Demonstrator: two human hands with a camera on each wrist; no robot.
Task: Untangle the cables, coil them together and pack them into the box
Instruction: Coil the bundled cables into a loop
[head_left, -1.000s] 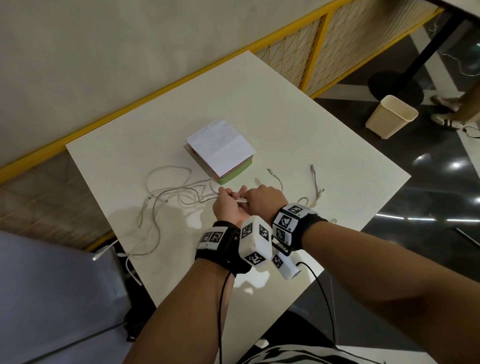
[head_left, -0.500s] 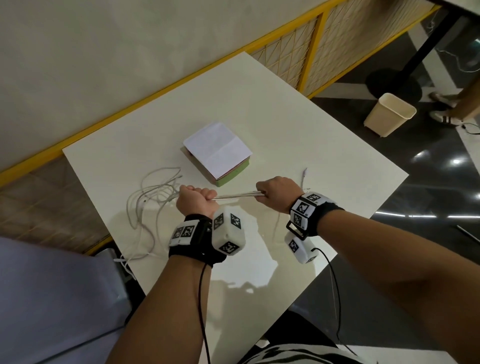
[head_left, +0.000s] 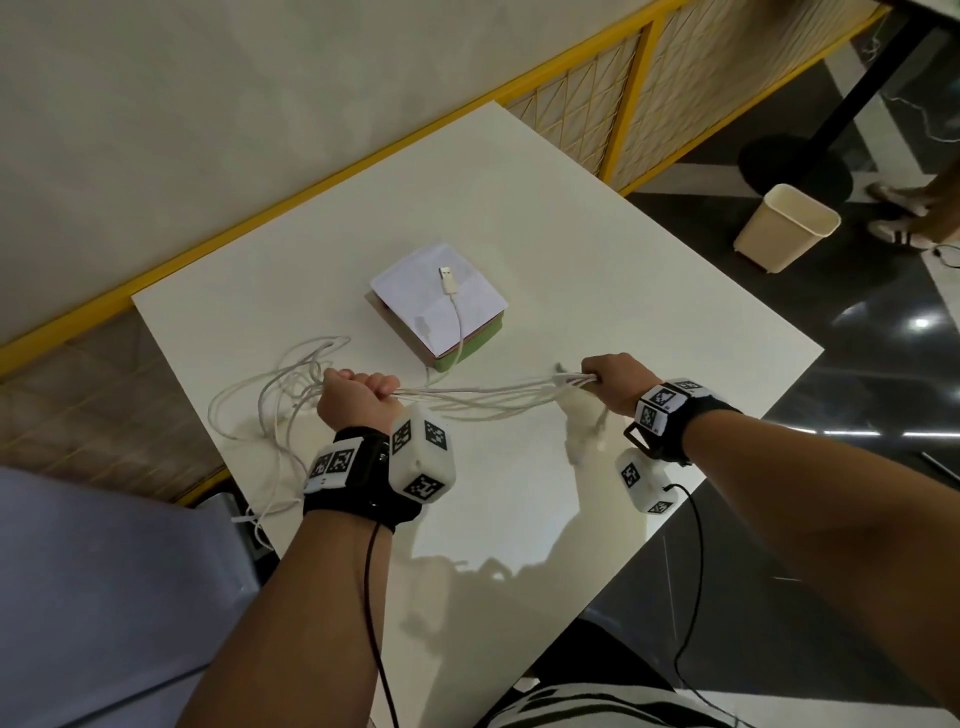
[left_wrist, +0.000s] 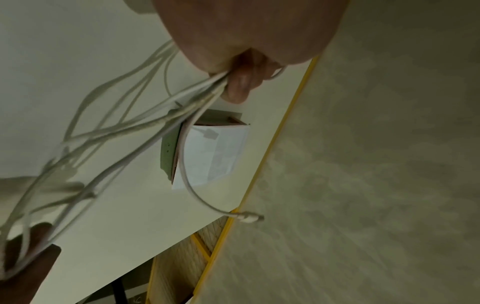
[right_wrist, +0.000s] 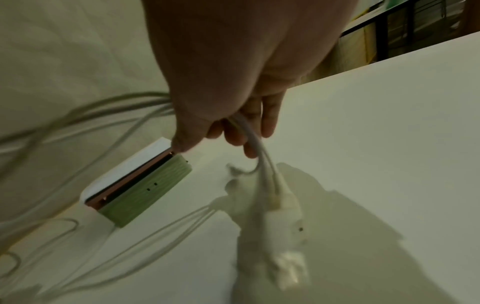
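The white cables (head_left: 483, 397) were stretched in a bunch between the two hands, up above the white table (head_left: 597, 249). The left hand (head_left: 353, 397) was a fist wrapped tight around the bunch at about 9 o'clock from the middle of the table. The right hand (head_left: 615, 382) was curled round the other end at about 3 o'clock. In the right wrist view, white plugs (right_wrist: 283, 207) hung down below the right hand's fingers (right_wrist: 269, 121), but they were blurry, so I could not count them.

Past the left hand, loose loops (head_left: 270, 400) of cable lay on the table and dropped over its edge at about 8 o'clock. One cable ran up from the bunch onto the box (head_left: 467, 343), which sat at about 12 o'clock from the hands. The box had a green side and a white sheet of paper (head_left: 410, 286) on top. A USB plug (head_left: 447, 279) lay flat on that paper.

A yellow rail (head_left: 311, 182) ran along the far side of the table, in front of a pale wall. At about 2 o'clock a cream bin (head_left: 784, 228) stood on the dark floor, well apart from the table.
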